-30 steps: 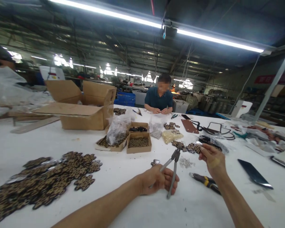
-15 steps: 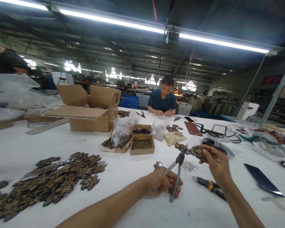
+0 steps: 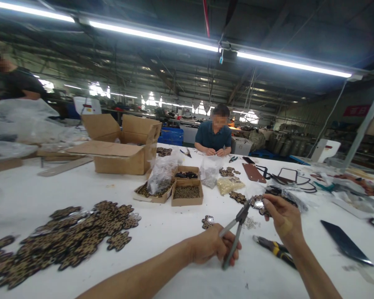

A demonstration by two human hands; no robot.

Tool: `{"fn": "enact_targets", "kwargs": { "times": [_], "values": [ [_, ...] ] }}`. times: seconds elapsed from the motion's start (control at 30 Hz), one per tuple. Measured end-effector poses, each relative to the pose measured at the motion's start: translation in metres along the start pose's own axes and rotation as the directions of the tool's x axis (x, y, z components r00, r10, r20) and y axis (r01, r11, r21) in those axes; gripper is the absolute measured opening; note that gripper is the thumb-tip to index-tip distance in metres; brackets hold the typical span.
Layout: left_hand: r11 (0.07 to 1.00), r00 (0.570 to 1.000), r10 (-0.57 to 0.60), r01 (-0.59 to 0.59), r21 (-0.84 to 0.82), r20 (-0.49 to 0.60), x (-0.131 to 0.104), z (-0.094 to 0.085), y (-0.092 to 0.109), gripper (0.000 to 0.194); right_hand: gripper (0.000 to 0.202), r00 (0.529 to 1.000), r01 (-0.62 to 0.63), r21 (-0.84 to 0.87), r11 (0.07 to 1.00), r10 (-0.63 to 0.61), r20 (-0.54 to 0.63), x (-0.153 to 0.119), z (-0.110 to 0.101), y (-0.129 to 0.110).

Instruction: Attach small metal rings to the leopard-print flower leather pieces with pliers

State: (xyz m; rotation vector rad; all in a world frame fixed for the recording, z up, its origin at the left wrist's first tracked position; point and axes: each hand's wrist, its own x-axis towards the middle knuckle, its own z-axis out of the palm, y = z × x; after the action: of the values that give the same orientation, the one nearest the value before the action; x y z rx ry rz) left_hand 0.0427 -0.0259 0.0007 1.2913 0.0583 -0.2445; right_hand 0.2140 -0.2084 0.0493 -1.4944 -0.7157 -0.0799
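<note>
My left hand [image 3: 209,246] is wrapped around a pair of grey-handled pliers [image 3: 242,214], whose legs are spread and whose jaws point up and to the right. A leopard-print flower-shaped patch [image 3: 259,204], showing a shiny silver area, is pinched between the fingers of my right hand [image 3: 283,214]. The plier tips are close beside the patch; whether they touch it I cannot tell. Small silver pieces [image 3: 251,223] lie on the table below it. Another leopard-print patch [image 3: 207,221] lies just beyond my left hand, and pliers with black-and-yellow handles [image 3: 274,248] rest below my right.
A big pile of leopard-print patches [image 3: 81,232] covers the left of the white table. Small boxes of metal studs [image 3: 187,192], an open carton [image 3: 121,160] and a bag of cream-coloured pieces [image 3: 230,185] stand farther back. A dark panel [image 3: 345,241] lies right. A co-worker [image 3: 214,133] sits opposite.
The patch in my right hand has turned from its leopard-print face to show a shiny area. My left hand and the pliers have shifted slightly right. The view has tilted a little.
</note>
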Motion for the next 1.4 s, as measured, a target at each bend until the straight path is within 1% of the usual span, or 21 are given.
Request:
{"fn": "enact_targets", "kwargs": {
  "times": [0.2,0.27,0.47,0.63,0.8,0.9,0.97,1.03,1.1,1.17,1.23,1.3,1.4],
  "values": [
    [0.999,1.0,0.007,-0.006,0.045,-0.021,0.0,0.004,0.001,0.05,0.038,1.0,0.008,0.064,0.998,-0.008,0.0,0.0,0.0,0.002],
    [0.999,0.999,0.007,-0.005,0.048,-0.031,0.0,0.005,0.001,0.05,0.038,1.0,0.009,0.075,0.997,-0.007,-0.019,0.0,-0.001,0.001],
    [0.998,0.999,0.006,-0.004,0.055,-0.037,0.002,0.003,0.0,0.049,0.044,0.993,0.021,0.057,0.998,-0.014,-0.113,0.001,-0.003,-0.005],
    [0.997,0.999,0.014,-0.011,0.081,-0.032,0.001,0.004,0.0,0.05,0.048,0.991,0.028,0.038,0.999,-0.023,-0.13,0.001,-0.003,-0.003],
    [0.995,0.999,0.011,-0.007,0.102,-0.037,0.003,0.002,-0.002,0.049,0.048,0.989,0.036,0.051,0.998,-0.028,-0.147,0.0,0.0,-0.003],
    [0.993,0.999,0.007,-0.003,0.116,-0.034,0.004,0.0,-0.004,0.049,0.047,0.989,0.041,0.055,0.998,-0.033,-0.146,0.003,-0.003,0.003],
    [0.995,0.999,0.009,-0.006,0.096,-0.038,0.004,0.001,-0.004,0.049,0.047,0.986,0.035,0.065,0.997,-0.024,-0.163,0.008,-0.008,0.015],
    [0.999,0.998,0.011,-0.008,0.054,-0.054,0.003,0.003,-0.002,0.048,0.049,0.99,-0.019,-0.023,1.0,0.016,-0.138,0.015,-0.019,0.035],
    [1.0,0.997,0.012,-0.011,0.013,-0.072,0.002,0.005,0.0,0.049,0.047,0.994,-0.106,-0.221,0.97,0.095,-0.059,0.022,-0.031,0.06],
    [1.0,0.997,0.007,-0.008,-0.005,-0.077,0.002,0.006,0.003,0.049,0.039,0.984,-0.163,-0.384,0.909,0.179,0.006,0.025,-0.042,0.083],
    [1.0,0.998,0.001,-0.002,-0.008,-0.066,0.003,0.006,0.004,0.049,0.025,0.974,-0.178,-0.492,0.852,0.224,0.036,0.024,-0.051,0.101],
    [1.0,0.999,-0.003,0.003,-0.003,-0.051,0.004,0.006,0.005,0.05,0.015,0.97,-0.159,-0.597,0.786,0.236,0.051,0.023,-0.054,0.111],
    [1.0,0.999,-0.005,0.005,0.004,-0.032,0.005,0.005,0.004,0.052,0.015,0.97,-0.113,-0.71,0.695,0.233,0.074,0.021,-0.052,0.114]
  ]
}}
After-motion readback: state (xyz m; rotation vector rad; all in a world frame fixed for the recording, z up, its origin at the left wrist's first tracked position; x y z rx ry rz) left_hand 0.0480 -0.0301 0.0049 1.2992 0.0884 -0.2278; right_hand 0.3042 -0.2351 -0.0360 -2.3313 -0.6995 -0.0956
